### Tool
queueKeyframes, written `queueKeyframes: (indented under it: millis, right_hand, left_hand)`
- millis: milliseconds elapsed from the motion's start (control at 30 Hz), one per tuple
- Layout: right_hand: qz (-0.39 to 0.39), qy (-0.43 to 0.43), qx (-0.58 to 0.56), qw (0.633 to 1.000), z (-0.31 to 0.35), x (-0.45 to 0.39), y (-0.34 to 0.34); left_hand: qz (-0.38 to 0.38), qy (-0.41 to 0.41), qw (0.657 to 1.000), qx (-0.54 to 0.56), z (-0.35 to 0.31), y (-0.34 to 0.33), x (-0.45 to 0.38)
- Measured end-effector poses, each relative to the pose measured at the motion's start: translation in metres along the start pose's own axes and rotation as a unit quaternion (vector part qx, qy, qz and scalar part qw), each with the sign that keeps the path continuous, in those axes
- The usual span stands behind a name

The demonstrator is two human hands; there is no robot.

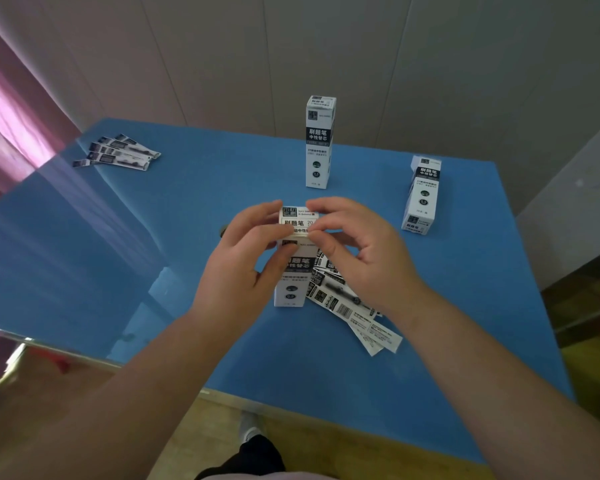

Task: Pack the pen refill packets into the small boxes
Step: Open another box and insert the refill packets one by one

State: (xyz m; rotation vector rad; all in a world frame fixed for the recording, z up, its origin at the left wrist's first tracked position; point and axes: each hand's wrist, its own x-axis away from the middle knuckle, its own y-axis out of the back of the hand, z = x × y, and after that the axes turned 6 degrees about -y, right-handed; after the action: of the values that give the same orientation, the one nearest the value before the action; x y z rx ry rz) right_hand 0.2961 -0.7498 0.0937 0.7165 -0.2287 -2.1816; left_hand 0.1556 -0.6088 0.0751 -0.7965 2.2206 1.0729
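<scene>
I judge this to be the closing step on the near box (290, 271): it stands upright on the blue table (187, 237), and both hands work at its top flap (296, 221). My left hand (246, 258) curls round the box's upper left side, its thumb against the front and its fingertips on the flap. My right hand (357, 247) pinches the flap's right edge. Whether the flap is tucked home I cannot tell.

Next I would press the flap down flush while the left hand keeps the box from tipping, then turn to the loose packets (350, 303) fanned flat just right of the box's foot.

The box is tall, slim and white with a dark printed band. Two like it stand beyond it: the middle box (319, 143) straight behind, the right box (421, 197) far right. A second packet pile (118, 154) lies far left.
</scene>
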Motion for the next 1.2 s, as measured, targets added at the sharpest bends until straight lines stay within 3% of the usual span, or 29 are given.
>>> queueKeyframes:
  millis: [167, 333, 433, 533, 700, 800, 1200]
  right_hand:
    - [0.038, -0.018, -0.014, 0.999, -0.005, 0.001, -0.005]
    - [0.033, -0.087, -0.071, 0.993, -0.013, 0.003, -0.017]
    - [0.065, -0.157, -0.056, 0.984, -0.022, 0.008, -0.026]
    - [0.07, -0.175, -0.04, 0.981, -0.023, 0.009, -0.034]
    - [0.024, -0.173, -0.081, 0.981, -0.014, -0.009, -0.028]
    - [-0.036, -0.173, -0.051, 0.983, -0.015, -0.029, -0.013]
    - [-0.227, -0.313, 0.06, 0.92, -0.116, -0.095, 0.037]
  left_hand:
    - [0.006, 0.015, 0.999, 0.037, 0.006, 0.002, 0.003]
    - [0.054, 0.176, 0.973, 0.137, 0.021, -0.002, 0.017]
    - [0.111, 0.212, 0.963, 0.126, 0.029, -0.003, 0.02]
    - [0.122, 0.21, 0.962, 0.128, 0.034, 0.002, 0.013]
    - [0.119, 0.167, 0.968, 0.144, 0.039, 0.011, -0.022]
    - [0.128, 0.141, 0.972, 0.141, 0.048, -0.002, -0.059]
    - [0.208, 0.122, 0.965, 0.107, 0.118, -0.147, -0.158]
